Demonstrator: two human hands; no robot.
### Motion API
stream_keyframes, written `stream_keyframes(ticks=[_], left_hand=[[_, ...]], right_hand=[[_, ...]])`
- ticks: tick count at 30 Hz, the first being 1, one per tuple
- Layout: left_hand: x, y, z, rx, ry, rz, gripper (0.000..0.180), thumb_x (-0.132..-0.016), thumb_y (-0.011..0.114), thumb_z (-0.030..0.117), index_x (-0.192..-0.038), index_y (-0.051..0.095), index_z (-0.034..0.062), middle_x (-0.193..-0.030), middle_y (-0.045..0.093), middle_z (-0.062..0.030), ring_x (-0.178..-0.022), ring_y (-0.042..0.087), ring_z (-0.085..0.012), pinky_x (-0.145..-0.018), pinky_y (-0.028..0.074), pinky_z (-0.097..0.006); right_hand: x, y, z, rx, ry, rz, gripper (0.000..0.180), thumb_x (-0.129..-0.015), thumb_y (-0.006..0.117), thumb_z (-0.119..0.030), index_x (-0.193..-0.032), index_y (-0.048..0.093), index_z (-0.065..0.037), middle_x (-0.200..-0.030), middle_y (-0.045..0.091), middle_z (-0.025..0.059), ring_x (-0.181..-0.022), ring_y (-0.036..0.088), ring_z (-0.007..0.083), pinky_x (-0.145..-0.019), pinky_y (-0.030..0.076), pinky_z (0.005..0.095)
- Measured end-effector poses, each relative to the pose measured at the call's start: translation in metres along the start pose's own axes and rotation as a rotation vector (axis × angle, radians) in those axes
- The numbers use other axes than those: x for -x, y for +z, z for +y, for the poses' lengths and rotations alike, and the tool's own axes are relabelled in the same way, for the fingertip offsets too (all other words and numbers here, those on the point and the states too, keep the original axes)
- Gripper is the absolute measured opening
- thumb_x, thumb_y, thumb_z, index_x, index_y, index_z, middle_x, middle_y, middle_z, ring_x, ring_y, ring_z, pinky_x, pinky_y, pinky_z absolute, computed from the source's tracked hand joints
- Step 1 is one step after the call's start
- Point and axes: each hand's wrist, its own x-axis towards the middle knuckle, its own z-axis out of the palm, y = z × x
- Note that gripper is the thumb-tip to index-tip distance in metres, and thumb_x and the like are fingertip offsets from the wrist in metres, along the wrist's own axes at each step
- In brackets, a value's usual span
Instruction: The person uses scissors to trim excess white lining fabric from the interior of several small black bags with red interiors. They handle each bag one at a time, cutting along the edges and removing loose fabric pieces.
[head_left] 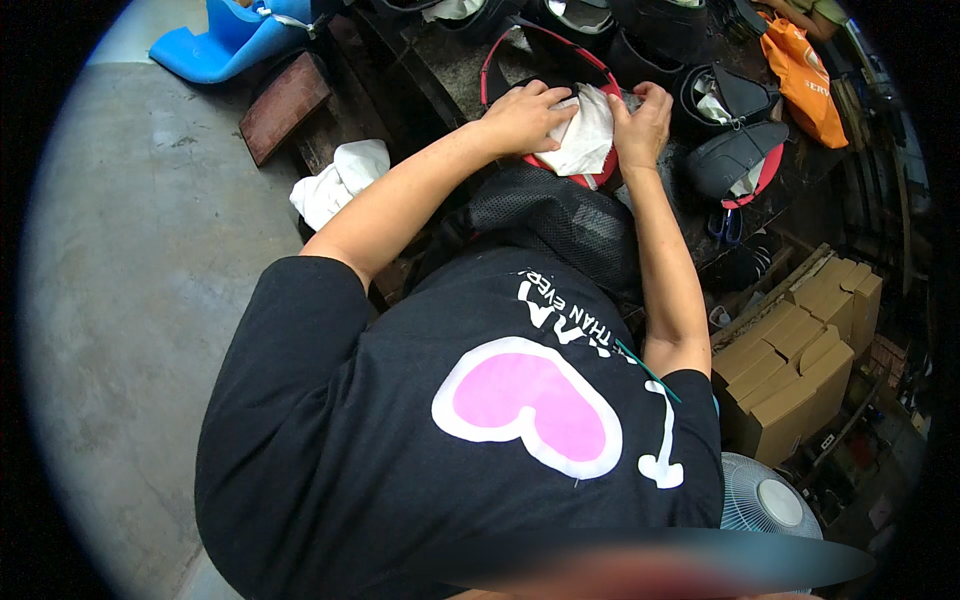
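Observation:
A black cap with red edging (606, 68) is in front of me on the dark table, its opening turned up toward me. A creased white piece of cloth or paper (585, 140) lies inside it. My left hand (525, 118) has its fingers bent over the cap's left side and the edge of the white piece. On the opposite side my right hand (642, 125) grips the cap's rim, thumb inward and fingers curled. A black mesh piece (550, 215) lies between the cap and my body.
Right of the cap sits a black cap with red underside (740, 160), near blue-handled scissors (727, 228). More black caps stand behind. An orange bag (805, 80) and another person's arm (812, 18) are far right. Cardboard boxes (800, 350), a fan (770, 500) and white cloth (342, 182) surround me.

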Motion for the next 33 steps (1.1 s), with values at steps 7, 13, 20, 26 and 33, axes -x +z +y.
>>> stream_keyframes(ticks=[7, 13, 20, 26, 33], left_hand=[[-0.033, -0.003, -0.022, 0.291, -0.136, -0.127, 0.040, -0.083, 0.063, 0.037, -0.116, 0.065, 0.0148, -0.118, 0.061, -0.0111, -0.104, 0.056, -0.0344, -0.089, 0.049, -0.042], [-0.038, 0.023, -0.017, 0.325, -0.347, 0.119, 0.035, -0.076, 0.074, 0.024, -0.104, 0.060, 0.0062, -0.108, 0.061, -0.0163, -0.104, 0.056, -0.0383, -0.090, 0.046, -0.044], [-0.032, 0.029, -0.015, 0.339, -0.300, 0.180, 0.040, -0.075, 0.075, 0.022, -0.106, 0.057, 0.0067, -0.105, 0.059, -0.0159, -0.105, 0.056, -0.0373, -0.091, 0.045, -0.044], [-0.031, 0.031, -0.008, 0.311, -0.311, 0.196, 0.042, -0.076, 0.074, 0.025, -0.110, 0.056, 0.0100, -0.106, 0.059, -0.0148, -0.107, 0.056, -0.0364, -0.092, 0.045, -0.045], [-0.034, 0.036, -0.015, 0.340, -0.284, 0.242, 0.050, -0.074, 0.075, 0.028, -0.119, 0.057, 0.0186, -0.095, 0.059, -0.0110, -0.097, 0.059, -0.0318, -0.087, 0.047, -0.042]], right_hand=[[0.005, -0.015, -0.025, 0.293, -0.306, -0.266, 0.023, -0.077, 0.073, -0.025, -0.092, 0.063, -0.011, -0.091, 0.060, 0.0078, -0.086, 0.060, 0.0282, -0.075, 0.051, 0.0388], [-0.009, 0.008, -0.022, 0.518, -0.106, -0.473, 0.031, -0.076, 0.074, -0.034, -0.092, 0.066, -0.009, -0.093, 0.064, 0.0099, -0.089, 0.066, 0.0308, -0.075, 0.054, 0.0411], [-0.004, -0.013, 0.004, 0.229, 0.017, -0.653, 0.026, -0.081, 0.064, -0.036, -0.087, 0.069, -0.011, -0.095, 0.066, 0.0096, -0.088, 0.066, 0.0293, -0.074, 0.052, 0.0413], [-0.002, -0.008, 0.028, 0.077, 0.210, -0.579, 0.031, -0.075, 0.069, -0.038, -0.081, 0.066, -0.007, -0.079, 0.068, 0.0136, -0.074, 0.066, 0.0332, -0.068, 0.050, 0.0406], [-0.013, -0.001, 0.006, 0.122, 0.244, -0.730, 0.033, -0.076, 0.073, -0.035, -0.092, 0.067, -0.007, -0.086, 0.069, 0.0143, -0.077, 0.068, 0.0316, -0.070, 0.052, 0.0396]])
